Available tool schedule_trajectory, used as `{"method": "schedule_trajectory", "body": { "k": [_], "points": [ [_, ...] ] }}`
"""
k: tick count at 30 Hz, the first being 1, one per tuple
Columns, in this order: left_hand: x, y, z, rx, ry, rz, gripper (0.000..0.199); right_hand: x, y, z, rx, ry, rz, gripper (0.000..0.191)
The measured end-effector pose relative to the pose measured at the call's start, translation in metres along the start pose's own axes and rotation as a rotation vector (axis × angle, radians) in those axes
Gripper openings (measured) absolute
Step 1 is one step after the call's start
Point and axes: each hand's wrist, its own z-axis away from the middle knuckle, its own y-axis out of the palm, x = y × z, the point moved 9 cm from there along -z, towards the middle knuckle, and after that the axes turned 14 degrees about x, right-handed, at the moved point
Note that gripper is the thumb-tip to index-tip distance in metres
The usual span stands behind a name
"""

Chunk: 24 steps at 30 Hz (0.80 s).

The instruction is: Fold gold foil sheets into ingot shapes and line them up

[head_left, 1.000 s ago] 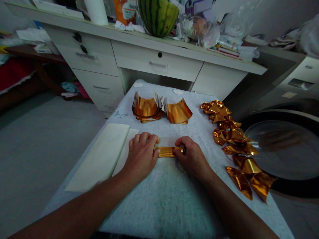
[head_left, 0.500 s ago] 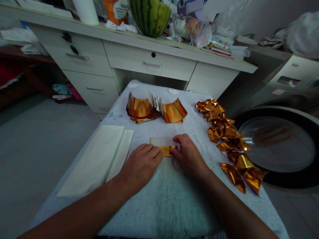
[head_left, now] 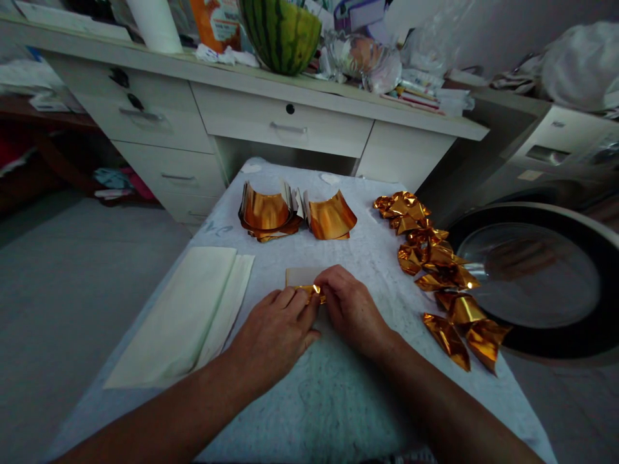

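Note:
A sheet of gold foil paper (head_left: pixel 304 277) lies flat on the cloth-covered table, its pale side up at the far part and its near edge folded over to show shiny gold. My left hand (head_left: pixel 276 330) presses the folded strip from the left, its fingers close together and its thumb drawn apart. From the right, my right hand (head_left: pixel 356 310) pinches the strip's right end between thumb and fingers. The fingers partly hide the fold. Beyond the hands stand two curved stacks of gold foil sheets, a left stack (head_left: pixel 265 211) and a right stack (head_left: pixel 333 216).
Folded gold foil pieces (head_left: pixel 425 258) lie in a row along the table's right side. White paper sheets (head_left: pixel 178 309) rest at the left. Behind is a white drawer desk (head_left: pixel 290 132) holding a cut watermelon (head_left: pixel 283 35). A washing machine (head_left: pixel 546 154) stands at the right.
My right hand has moved left along the strip and its right end is now bent up. My left thumb has come out from the hand. The view has shifted slightly.

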Motion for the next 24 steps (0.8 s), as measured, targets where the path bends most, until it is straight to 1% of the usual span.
{"method": "schedule_trajectory", "body": {
  "k": [4, 8, 13, 18, 20, 24],
  "points": [
    [0.000, 0.004, 0.001, 0.003, 0.007, 0.000, 0.052, -0.006, 0.007, -0.001, 0.041, 0.065, 0.033, 0.023],
    [0.001, 0.006, 0.005, 0.004, 0.005, -0.014, 0.056, -0.006, 0.009, 0.001, 0.060, 0.075, 0.070, 0.022],
    [0.003, 0.012, 0.015, -0.007, -0.022, -0.046, 0.060, -0.003, 0.013, 0.002, 0.079, 0.063, 0.126, 0.023],
    [0.006, 0.015, 0.026, -0.028, -0.052, -0.079, 0.062, -0.005, 0.019, -0.002, 0.087, 0.143, 0.222, 0.021],
    [0.007, 0.015, 0.031, -0.029, -0.067, -0.097, 0.062, -0.006, 0.020, -0.003, 0.088, 0.175, 0.224, 0.018],
    [0.008, 0.014, 0.039, -0.047, -0.069, -0.117, 0.062, -0.007, 0.022, -0.007, 0.080, 0.198, 0.224, 0.022]
  ]
}}
